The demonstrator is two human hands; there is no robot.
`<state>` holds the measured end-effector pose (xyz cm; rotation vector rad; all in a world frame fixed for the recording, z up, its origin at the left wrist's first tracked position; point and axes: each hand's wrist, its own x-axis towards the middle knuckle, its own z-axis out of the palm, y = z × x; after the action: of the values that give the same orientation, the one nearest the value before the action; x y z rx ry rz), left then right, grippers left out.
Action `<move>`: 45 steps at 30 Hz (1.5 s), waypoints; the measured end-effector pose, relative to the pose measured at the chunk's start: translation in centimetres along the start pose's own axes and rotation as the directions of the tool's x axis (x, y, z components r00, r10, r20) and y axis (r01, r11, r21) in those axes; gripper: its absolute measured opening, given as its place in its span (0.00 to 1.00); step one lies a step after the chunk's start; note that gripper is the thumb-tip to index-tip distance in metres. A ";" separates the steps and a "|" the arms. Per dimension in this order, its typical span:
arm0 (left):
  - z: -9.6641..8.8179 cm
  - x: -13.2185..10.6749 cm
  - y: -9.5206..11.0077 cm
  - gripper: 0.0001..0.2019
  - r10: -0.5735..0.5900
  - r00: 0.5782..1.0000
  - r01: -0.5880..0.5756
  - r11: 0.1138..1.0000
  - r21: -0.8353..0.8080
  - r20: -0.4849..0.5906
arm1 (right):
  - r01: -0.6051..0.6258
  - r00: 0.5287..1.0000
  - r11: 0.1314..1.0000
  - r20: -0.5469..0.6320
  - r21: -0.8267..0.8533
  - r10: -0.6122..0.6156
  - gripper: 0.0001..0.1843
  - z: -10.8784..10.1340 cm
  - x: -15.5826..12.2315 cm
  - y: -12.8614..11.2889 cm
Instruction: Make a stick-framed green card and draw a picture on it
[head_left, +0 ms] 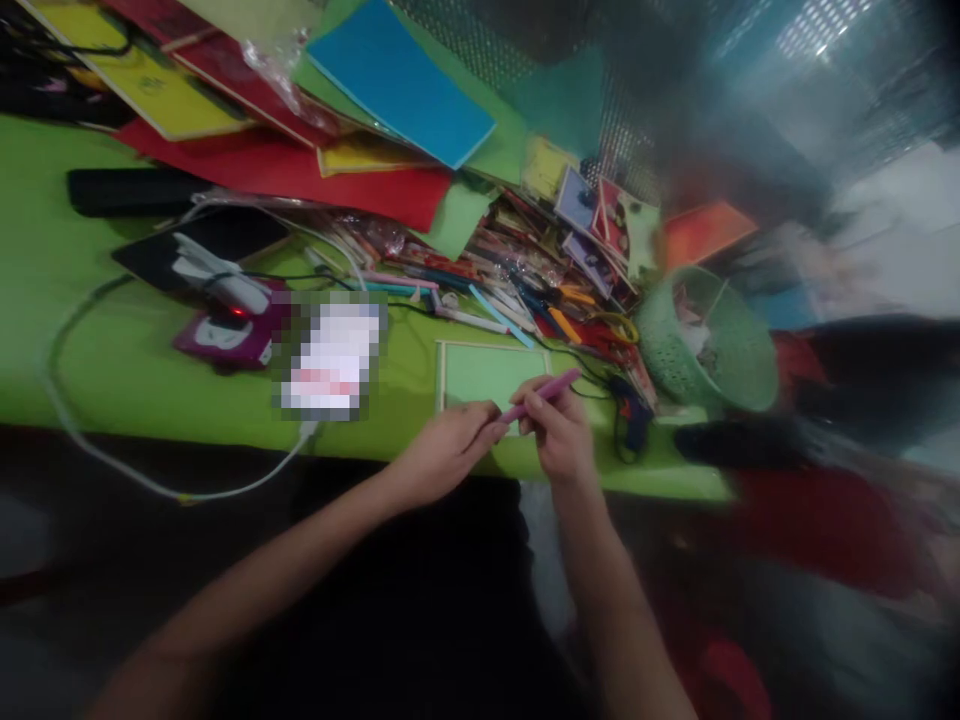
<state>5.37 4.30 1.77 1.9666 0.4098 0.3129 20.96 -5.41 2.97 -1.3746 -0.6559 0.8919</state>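
A pink marker pen (553,386) slants between my two hands above the front of the green table. My right hand (561,432) is closed around its body, with the upper end poking out past the fingers. At the lower end, the fingers of my left hand (454,440) are pinched on the pen; whether a cap is there I cannot tell. Just behind and under the hands lies a light green card (487,372) edged with pale thin sticks, its front part hidden by them.
Left of the hands are a phone (334,355) with a white cable and a purple power socket (232,330). Pens and scissors (570,305) lie behind. A glue gun (631,412) and green basket (667,350) stand right. Coloured sheets (405,80) pile up at the back.
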 end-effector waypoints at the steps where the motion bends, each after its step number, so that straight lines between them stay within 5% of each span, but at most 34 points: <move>1: 0.1 -0.4 0.1 0.18 0.001 1.000 0.000 0.998 0.059 -0.020 | 0.012 1.000 1.000 -0.022 0.014 -0.011 0.14 0.3 -0.4 0.1; 8: -0.2 -1.1 1.8 0.20 0.061 0.997 -0.047 0.963 0.264 -0.046 | 0.173 0.965 0.985 -0.203 0.027 -0.164 0.09 2.5 -2.1 -0.1; 11: -0.3 -1.4 2.1 0.21 0.112 0.993 -0.095 0.953 0.287 -0.046 | 0.248 0.936 0.966 -0.237 -0.075 -0.259 0.10 1.5 -2.0 -1.2; 15: -0.5 -3.1 0.5 0.21 0.101 0.993 -0.082 0.955 0.284 -0.053 | 0.410 0.822 0.900 -0.367 -0.147 -0.435 0.20 -2.7 -1.0 -4.1; 17: -0.9 -3.7 -0.6 0.22 0.088 0.989 -0.049 0.952 0.303 -0.116 | 0.553 0.714 0.826 -0.447 -0.111 -0.538 0.17 -4.0 -0.4 -5.0; 22: -1.9 -2.8 -2.1 0.18 0.269 0.955 -0.184 0.868 0.460 -0.124 | 0.309 0.923 0.947 -0.212 -0.089 -0.321 0.08 -1.7 1.5 -2.9; 25: -1.3 -2.1 -3.1 0.14 0.273 0.960 -0.211 0.849 0.485 -0.061 | 0.160 0.980 0.979 -0.101 -0.126 -0.173 0.09 -0.3 2.8 -0.2; 32: -0.1 -2.2 -4.7 0.15 0.263 0.964 -0.211 0.828 0.520 -0.027 | 0.037 0.998 0.986 -0.045 -0.165 -0.045 0.08 -0.3 4.6 2.9; 45: -0.8 -1.9 -4.4 0.12 0.252 0.967 -0.209 0.858 0.469 -0.029 | 0.066 0.992 0.915 -0.074 -0.398 -0.104 0.13 0.2 4.4 2.9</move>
<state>2.67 5.82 -1.99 2.4885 0.3233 0.4937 22.70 -1.72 -0.29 -1.7228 -0.8483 0.6393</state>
